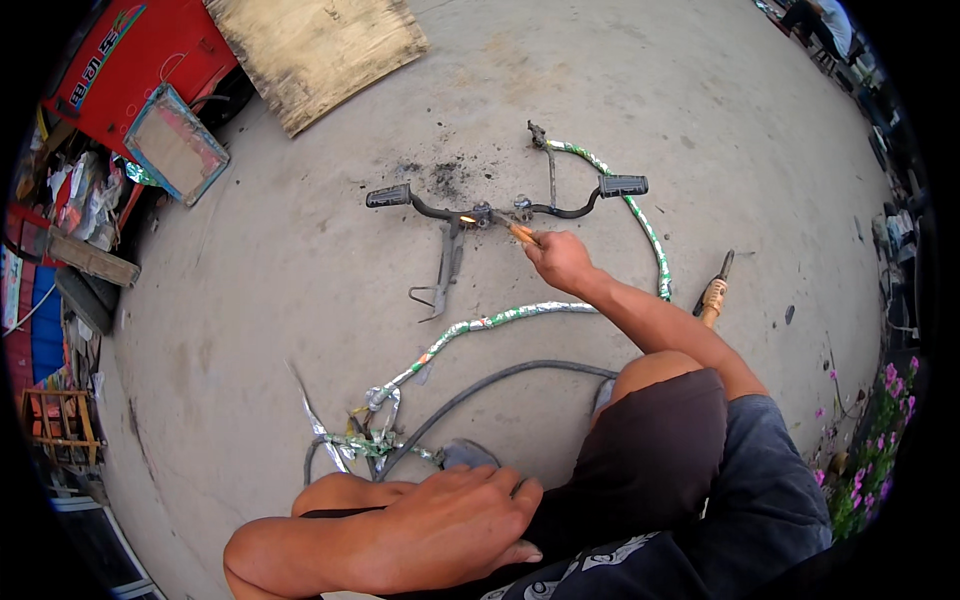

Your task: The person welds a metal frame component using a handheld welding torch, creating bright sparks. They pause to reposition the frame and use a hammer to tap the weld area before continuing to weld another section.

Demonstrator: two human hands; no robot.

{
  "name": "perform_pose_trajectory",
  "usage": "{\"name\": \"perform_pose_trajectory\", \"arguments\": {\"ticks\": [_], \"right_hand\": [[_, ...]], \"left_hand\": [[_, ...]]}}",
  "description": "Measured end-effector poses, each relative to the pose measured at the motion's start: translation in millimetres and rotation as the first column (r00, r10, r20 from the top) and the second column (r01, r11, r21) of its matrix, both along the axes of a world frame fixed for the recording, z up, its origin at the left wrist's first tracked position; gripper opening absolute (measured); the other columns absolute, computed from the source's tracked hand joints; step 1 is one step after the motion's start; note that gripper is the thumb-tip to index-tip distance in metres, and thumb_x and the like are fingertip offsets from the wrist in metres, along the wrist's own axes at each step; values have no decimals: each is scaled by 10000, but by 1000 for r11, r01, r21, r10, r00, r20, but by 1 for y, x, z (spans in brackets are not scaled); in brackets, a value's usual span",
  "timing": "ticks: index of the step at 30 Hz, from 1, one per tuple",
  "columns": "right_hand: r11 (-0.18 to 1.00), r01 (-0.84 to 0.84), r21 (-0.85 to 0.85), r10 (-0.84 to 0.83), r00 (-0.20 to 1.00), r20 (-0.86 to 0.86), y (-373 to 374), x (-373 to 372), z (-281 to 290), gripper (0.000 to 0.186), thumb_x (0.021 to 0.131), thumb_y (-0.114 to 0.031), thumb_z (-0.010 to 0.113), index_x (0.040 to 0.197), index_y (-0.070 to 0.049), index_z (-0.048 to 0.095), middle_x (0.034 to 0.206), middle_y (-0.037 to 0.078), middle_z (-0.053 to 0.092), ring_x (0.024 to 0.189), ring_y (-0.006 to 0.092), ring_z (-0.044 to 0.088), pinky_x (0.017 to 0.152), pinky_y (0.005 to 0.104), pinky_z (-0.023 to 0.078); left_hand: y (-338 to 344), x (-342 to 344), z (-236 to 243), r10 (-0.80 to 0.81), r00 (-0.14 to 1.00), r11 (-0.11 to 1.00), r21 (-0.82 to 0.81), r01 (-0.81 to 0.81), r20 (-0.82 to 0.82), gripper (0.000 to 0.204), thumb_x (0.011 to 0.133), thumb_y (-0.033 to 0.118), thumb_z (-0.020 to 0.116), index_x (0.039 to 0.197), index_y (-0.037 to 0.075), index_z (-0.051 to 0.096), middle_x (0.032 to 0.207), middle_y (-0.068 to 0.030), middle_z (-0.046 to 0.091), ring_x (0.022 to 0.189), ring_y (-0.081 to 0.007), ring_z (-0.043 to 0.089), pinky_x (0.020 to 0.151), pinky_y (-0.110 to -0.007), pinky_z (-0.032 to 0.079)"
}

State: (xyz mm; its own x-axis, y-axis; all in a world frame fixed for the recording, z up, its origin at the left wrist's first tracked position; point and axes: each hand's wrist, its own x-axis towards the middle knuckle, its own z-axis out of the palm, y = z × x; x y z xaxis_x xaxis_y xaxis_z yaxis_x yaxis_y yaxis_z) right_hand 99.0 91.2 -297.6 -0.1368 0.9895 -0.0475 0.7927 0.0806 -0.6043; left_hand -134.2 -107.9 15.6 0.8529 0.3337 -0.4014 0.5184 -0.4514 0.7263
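Observation:
My right hand (560, 261) reaches out to the middle of a black handlebar (432, 211) lying on the concrete. Its fingers are wrapped round a wooden-handled tool (522, 234), whose far end meets the bar's centre joint; the tip's shape is hard to make out. Beside that joint a small spot (468, 219) glows orange. Dark rubber grips (624, 186) cap the bar's two ends, and a grey metal stem (446, 268) points back toward me. My left hand (460, 520) rests across my lap, fingers loosely bent and thumb apart, with nothing visible in it.
A cable wrapped in green and silver film (490, 322) loops around the handlebar, ending in a tangle (370, 440). A black hose (490, 380) curves nearer me. At right lies a tan-gripped tool with dark jaws (714, 297). Plywood (320, 50) and a red vehicle (150, 60) stand at far left.

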Motion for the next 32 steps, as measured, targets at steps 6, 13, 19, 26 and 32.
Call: {"name": "perform_pose_trajectory", "arguments": {"ticks": [6, 13, 19, 26, 32], "right_hand": [[998, 65, 12, -65, 992, 111, -2, 20, 42, 323, 933, -345, 631, 935, -48, 756, 827, 210, 712, 797, 425, 685, 709, 546, 536], [996, 9, 88, -30, 970, 243, 13, 39, 48, 302, 923, -331, 644, 913, -51, 757, 818, 206, 711, 781, 416, 685, 704, 536, 544], [986, -9, 165, -35, 965, 259, 21, 39, 45, 284, 916, -313, 649, 899, -49, 754, 777, 213, 695, 735, 410, 672, 665, 532, 524], [990, -10, 144, -31, 960, 280, 28, 43, 46, 283, 907, -330, 658, 883, -67, 761, 789, 192, 713, 773, 393, 698, 682, 527, 549], [998, -47, 49, 26, 929, 370, 30, 40, 48, 320, 891, -362, 676, 853, -55, 756, 777, 193, 713, 768, 397, 702, 710, 516, 564]], "left_hand": [[1, -4, -4, 17, 1000, 998, -56, -18, -10, 483, 952, 353, 681, 1086, -99, 576, 953, -233, 628, 925, -403, 662, 807, -467, 529], [20, 7, 12, -186, 969, 974, -163, 159, -161, 555, 1037, 422, 546, 1223, -99, 503, 1071, -263, 595, 1004, -440, 631, 889, -491, 519], [12, -4, 13, -70, 995, 995, -78, 64, -70, 441, 959, 324, 653, 1140, -66, 552, 1060, -238, 616, 1037, -424, 617, 883, -471, 510], [15, 3, 9, -165, 977, 977, -157, 144, -134, 549, 1039, 420, 544, 1208, -101, 507, 1064, -271, 598, 1002, -442, 629, 883, -492, 521], [7, -1, 5, -50, 998, 995, -88, 46, -48, 496, 954, 344, 689, 1129, -105, 575, 967, -248, 628, 952, -411, 664, 833, -468, 530]]}}
